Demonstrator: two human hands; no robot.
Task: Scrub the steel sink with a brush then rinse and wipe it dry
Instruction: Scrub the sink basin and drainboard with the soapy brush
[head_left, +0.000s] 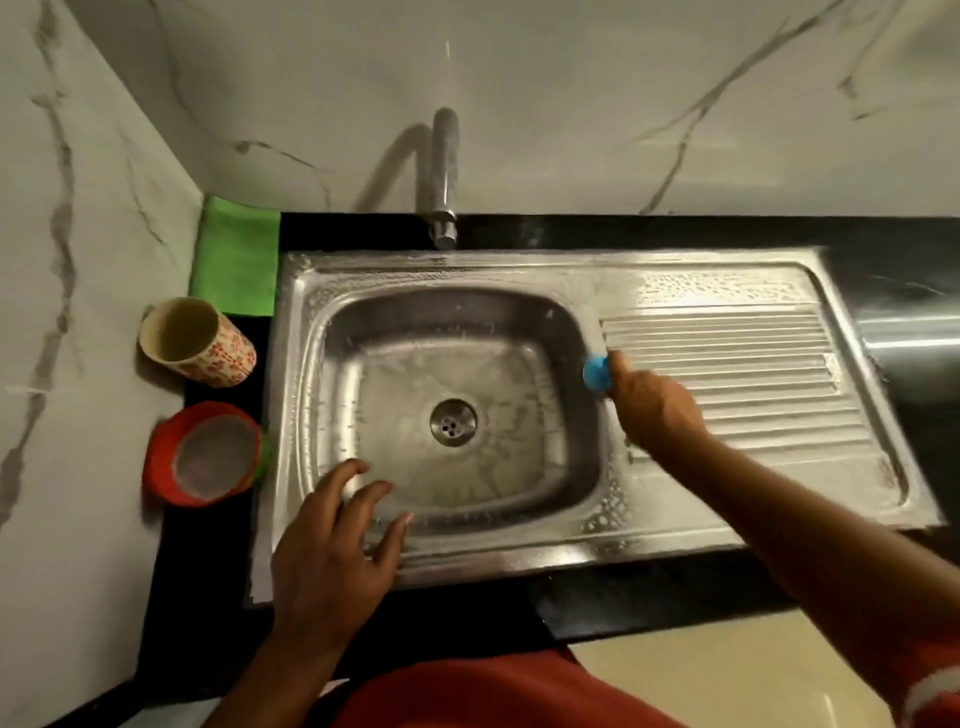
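Fingers, right: curled round the brush (597, 371); only its blue end shows past the right hand (652, 402), the rest is hidden in the grip.
Fingers, left: spread and loosely bent, holding nothing; the left hand (332, 540) lies over the sink's near-left rim, fingertips out over the bowl edge. Contact with the steel cannot be told.
Brush, position: at the ridge between bowl and drainboard (727, 374), about level with the bowl's middle.
Brush, pointing: blue end faces left, towards the bowl. Long axis cannot be judged; too little of it shows.
Sink (291, 395): steel, long side running left to right, bowl on the left, ribbed drainboard on the right. Suds and droplets lie on the rim, the bowl walls and the far part of the drainboard.
Drain (453, 422): centre of the bowl floor, uncovered.
Tap (442, 176): behind the bowl's far edge, spout hanging over the rim. No stream visible.
Cloth (238, 260): green, flat on the counter at the sink's far-left corner.
Cup (195, 340): patterned, just left of the sink, near the cloth.
Tub (200, 454): red, left of the sink, nearer than the cup; whitish contents.
Counter (649, 587): black, surrounding the sink.
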